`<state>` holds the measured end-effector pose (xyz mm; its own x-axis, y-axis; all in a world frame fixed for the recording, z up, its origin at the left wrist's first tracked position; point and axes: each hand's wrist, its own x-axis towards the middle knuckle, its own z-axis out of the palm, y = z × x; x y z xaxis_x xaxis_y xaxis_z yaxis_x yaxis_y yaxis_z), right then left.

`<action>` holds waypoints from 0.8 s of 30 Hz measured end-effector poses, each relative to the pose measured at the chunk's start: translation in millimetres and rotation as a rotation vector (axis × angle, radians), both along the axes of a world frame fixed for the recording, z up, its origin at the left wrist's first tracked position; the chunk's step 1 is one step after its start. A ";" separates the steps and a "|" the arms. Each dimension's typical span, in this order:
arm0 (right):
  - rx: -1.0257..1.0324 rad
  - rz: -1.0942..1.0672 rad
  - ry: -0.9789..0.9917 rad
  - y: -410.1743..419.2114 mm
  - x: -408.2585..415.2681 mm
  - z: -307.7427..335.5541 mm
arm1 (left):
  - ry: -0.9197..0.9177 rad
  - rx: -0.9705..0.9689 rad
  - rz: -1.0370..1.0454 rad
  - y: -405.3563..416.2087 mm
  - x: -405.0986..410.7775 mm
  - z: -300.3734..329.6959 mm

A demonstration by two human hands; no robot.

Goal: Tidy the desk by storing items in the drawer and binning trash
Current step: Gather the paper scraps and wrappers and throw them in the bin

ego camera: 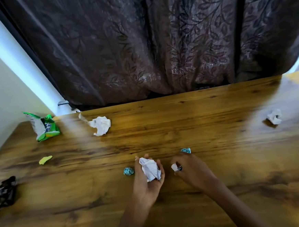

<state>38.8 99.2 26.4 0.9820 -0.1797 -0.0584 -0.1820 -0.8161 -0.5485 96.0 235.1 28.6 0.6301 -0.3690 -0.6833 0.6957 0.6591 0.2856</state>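
The left hand, palm up, cups a crumpled white paper ball in curled fingers. At its three o'clock, the right hand pinches a small white scrap that seems to have a dark end.

The loosely cupped ball could likely roll off if more trash is piled on.

More trash lies on the wooden desk: a teal wad just beside the left hand at nine o'clock, another at the right hand's twelve, white wads at far eleven and two, and a green wrapper, yellow scrap and black wrapper leftward. A dark leaf-patterned curtain hangs behind. No bin or drawer shows.
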 end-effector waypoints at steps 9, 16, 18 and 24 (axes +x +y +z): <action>0.519 -0.151 -0.303 19.2 10.1 22.0 | -0.145 0.063 -0.160 -8.4 -13.8 -0.5; 0.111 -0.102 -0.578 40.4 13.0 -6.4 | -0.178 -0.018 -0.220 -3.8 -16.8 3.1; -0.044 -0.101 -0.608 40.3 13.3 -10.2 | -0.190 -0.009 -0.226 -2.3 -18.1 4.4; -0.229 0.013 -0.381 52.5 1.1 -9.3 | -0.209 0.020 -0.257 7.4 -26.0 8.8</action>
